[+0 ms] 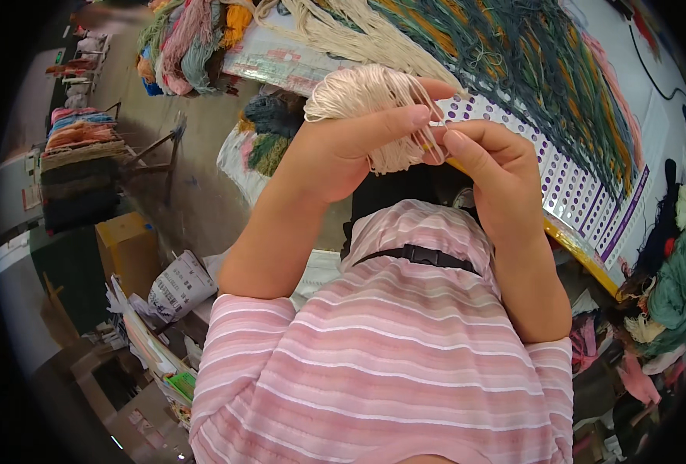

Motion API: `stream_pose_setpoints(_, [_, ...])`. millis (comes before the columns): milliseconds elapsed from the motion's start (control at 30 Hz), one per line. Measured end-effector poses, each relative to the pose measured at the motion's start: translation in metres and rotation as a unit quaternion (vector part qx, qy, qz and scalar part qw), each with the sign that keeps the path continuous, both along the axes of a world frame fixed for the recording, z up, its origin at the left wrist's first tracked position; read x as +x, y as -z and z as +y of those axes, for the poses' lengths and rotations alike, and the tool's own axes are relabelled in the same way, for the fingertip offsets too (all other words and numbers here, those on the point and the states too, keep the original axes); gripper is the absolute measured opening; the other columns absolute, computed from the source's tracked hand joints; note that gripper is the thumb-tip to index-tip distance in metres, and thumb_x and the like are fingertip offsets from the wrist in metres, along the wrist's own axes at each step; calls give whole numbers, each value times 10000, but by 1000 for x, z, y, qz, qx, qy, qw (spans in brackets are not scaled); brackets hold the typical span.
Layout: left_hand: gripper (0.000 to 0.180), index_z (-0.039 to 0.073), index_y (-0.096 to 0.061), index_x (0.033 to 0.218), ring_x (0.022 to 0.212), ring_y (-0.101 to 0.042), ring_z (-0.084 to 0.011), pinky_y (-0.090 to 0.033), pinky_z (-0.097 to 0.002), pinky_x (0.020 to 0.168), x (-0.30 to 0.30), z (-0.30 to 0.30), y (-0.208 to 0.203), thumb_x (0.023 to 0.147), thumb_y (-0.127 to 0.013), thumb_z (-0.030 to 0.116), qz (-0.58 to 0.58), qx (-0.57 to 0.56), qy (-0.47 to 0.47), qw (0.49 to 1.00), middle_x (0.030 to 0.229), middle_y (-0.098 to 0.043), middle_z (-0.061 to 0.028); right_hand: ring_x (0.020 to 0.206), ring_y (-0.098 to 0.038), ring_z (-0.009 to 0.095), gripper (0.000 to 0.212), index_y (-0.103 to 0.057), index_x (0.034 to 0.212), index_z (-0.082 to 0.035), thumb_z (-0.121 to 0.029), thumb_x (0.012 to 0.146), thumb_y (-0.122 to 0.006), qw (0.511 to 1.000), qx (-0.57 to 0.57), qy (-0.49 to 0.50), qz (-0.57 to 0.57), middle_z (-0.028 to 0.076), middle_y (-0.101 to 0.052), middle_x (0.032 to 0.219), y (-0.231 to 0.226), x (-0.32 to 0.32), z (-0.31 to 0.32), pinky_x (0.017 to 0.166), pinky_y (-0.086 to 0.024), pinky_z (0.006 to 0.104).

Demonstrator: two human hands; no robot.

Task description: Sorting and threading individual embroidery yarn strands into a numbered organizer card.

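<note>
A thick hank of cream yarn [362,94] is gripped in my left hand [350,147], whose thumb presses across its strands. Close beside it, my right hand [501,166] is closed, thumb against forefinger, on a few strands [428,127] drawn out at the hank's right end. Both hands are held over the near edge of the table. Behind them, long loose cream yarn [381,39] lies on the table, with dark green, teal and ochre yarn [505,62] spread to its right.
A white sheet with rows of purple dots [575,182] covers the table, which has a yellow front edge [583,259]. Teal yarn [679,286] hangs at the right. Coloured hanks [188,46] hang at the far left. On the left stand a cardboard box [130,247] and a stack of folded yarn [83,166].
</note>
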State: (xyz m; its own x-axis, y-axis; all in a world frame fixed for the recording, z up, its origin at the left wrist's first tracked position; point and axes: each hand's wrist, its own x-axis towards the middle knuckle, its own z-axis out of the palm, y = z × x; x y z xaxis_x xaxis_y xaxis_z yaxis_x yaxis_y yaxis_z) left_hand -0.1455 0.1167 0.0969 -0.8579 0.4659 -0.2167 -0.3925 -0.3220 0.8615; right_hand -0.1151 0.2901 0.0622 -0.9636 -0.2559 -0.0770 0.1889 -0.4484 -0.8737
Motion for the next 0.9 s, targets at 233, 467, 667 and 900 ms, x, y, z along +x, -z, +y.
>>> stream_pose_setpoints(233, [418,-62,-507,1202,807,-594,-134,-499,-285,718,6,-4,-2,826,-586,104,54,-60,-15,997,847,-607,-50,743,-597,131,93,-610,892,48,-27,854,-570,997,76,-20,-1,96,-642,829,-14,4,-6,716,-477,250])
stream_pose_setpoints(467, [382,-34,-533,1194,805,-593,-97,-492,-238,707,6,-8,2,835,-605,74,32,5,-7,999,882,-622,-50,753,-596,133,63,-584,861,32,-21,854,-550,1000,14,7,16,87,-632,819,-8,6,-10,738,-478,256])
stream_pose_setpoints(667, [380,-59,-516,1195,828,-616,-127,-509,-260,736,7,-9,1,837,-583,48,20,39,-14,999,900,-630,-80,718,-536,39,62,-594,878,28,-26,861,-568,1000,-21,6,1,32,-615,810,-5,5,-8,627,-408,167])
stream_pose_setpoints(900, [431,-64,-493,1216,754,-610,-117,-506,-244,706,7,-11,2,821,-605,67,-11,62,2,998,850,-629,-65,801,-554,82,73,-559,896,18,-40,876,-519,999,-36,-2,-7,57,-612,862,-11,5,-8,731,-429,221])
